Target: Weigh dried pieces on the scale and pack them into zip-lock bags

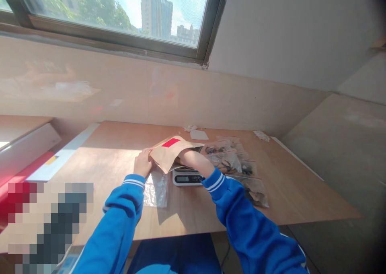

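A brown kraft paper bag (163, 153) with a red label (171, 142) lies tilted above a white digital scale (188, 179). At its left side, my left hand (143, 162) grips the bag's edge. My right hand (196, 161) reaches into the bag's mouth, which opens to the right, and the fingers are hidden inside. Under the bag, the scale's small display faces me. A clear plastic bag (157, 189) lies flat on the table just below my left hand.
Several clear zip bags (255, 191) of dark and brown dried pieces lie right of the scale on the wooden table (301, 193). White paper (199, 134) and crumpled tissue (261, 136) sit near the wall. A pixelated patch covers the lower left.
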`<act>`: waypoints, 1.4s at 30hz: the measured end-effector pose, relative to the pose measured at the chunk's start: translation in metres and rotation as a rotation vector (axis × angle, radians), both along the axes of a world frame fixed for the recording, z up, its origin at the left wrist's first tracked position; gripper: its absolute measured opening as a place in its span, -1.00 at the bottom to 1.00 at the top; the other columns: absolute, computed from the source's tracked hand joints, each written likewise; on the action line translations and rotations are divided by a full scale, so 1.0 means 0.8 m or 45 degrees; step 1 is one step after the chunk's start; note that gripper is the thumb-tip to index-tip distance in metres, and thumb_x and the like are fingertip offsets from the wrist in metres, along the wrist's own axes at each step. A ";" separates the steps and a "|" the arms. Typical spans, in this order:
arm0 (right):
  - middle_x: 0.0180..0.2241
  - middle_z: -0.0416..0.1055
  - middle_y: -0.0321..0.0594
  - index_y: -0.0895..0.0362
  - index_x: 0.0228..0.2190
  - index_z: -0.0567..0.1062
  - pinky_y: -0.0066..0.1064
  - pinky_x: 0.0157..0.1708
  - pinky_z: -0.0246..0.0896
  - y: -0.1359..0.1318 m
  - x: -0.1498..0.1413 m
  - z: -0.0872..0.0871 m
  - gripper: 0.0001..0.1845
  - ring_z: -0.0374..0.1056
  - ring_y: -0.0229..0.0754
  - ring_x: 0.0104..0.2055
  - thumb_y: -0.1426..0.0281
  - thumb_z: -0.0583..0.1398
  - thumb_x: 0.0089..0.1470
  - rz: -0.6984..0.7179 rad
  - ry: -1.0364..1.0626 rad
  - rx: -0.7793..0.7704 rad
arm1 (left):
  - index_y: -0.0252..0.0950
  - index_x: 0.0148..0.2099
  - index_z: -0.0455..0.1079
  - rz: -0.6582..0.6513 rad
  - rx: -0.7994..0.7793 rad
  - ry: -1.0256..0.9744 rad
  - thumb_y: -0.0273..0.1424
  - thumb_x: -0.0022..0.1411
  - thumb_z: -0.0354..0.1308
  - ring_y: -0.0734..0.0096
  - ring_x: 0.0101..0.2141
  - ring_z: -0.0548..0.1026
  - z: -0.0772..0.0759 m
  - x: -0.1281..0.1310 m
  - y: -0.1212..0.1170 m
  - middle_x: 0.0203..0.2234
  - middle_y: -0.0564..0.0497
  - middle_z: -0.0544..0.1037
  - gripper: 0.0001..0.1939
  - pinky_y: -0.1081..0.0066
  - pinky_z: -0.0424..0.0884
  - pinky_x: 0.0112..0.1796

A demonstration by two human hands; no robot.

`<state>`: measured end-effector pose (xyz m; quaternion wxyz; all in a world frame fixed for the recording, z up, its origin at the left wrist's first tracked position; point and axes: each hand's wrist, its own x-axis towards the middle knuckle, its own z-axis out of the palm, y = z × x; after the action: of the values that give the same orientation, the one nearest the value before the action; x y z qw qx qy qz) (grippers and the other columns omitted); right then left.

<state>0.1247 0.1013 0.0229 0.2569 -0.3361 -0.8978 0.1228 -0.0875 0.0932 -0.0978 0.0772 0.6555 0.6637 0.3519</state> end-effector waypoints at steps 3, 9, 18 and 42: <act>-0.28 0.51 -0.18 0.14 -0.42 0.53 -0.29 -0.15 0.37 -0.017 0.017 0.020 -0.84 0.42 -0.14 -0.22 0.60 0.19 0.08 0.098 -0.129 -0.124 | -0.25 0.05 0.40 0.013 -0.004 0.020 -0.48 0.17 0.02 0.13 -0.05 0.48 -0.002 -0.001 0.002 -0.02 -0.10 0.53 -0.61 0.22 0.38 -0.07; -0.29 0.46 -0.22 0.11 -0.46 0.48 -0.32 -0.12 0.33 -0.048 0.048 0.076 -0.76 0.39 -0.18 -0.17 0.61 0.10 0.13 0.171 0.115 -0.077 | -0.26 0.07 0.39 0.012 -0.009 0.042 -0.40 0.22 0.02 0.09 -0.04 0.47 -0.012 -0.005 0.006 -0.01 -0.11 0.52 -0.63 0.20 0.37 -0.07; -0.23 0.49 -0.15 0.11 -0.40 0.50 -0.27 -0.09 0.37 -0.060 0.113 0.012 -0.84 0.42 -0.14 -0.11 0.28 0.23 0.13 -0.110 0.658 -0.349 | -0.30 0.08 0.37 0.061 -0.029 0.109 -0.40 0.20 0.05 0.03 -0.03 0.45 -0.016 -0.004 0.008 0.01 -0.16 0.49 -0.61 0.13 0.37 -0.06; -0.13 0.54 -0.10 0.10 -0.25 0.58 -0.20 -0.03 0.39 -0.030 0.121 -0.133 -0.79 0.45 -0.08 -0.05 0.32 0.19 0.10 -0.389 0.925 -0.368 | -0.28 0.10 0.37 0.067 -0.072 0.111 -0.39 0.22 0.03 0.05 0.00 0.42 -0.014 -0.004 0.007 0.03 -0.15 0.48 -0.60 0.13 0.35 -0.04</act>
<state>0.2215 0.0777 -0.0838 0.5223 -0.4328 -0.6621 0.3184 -0.0904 0.0987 -0.1092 0.0577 0.6502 0.6931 0.3059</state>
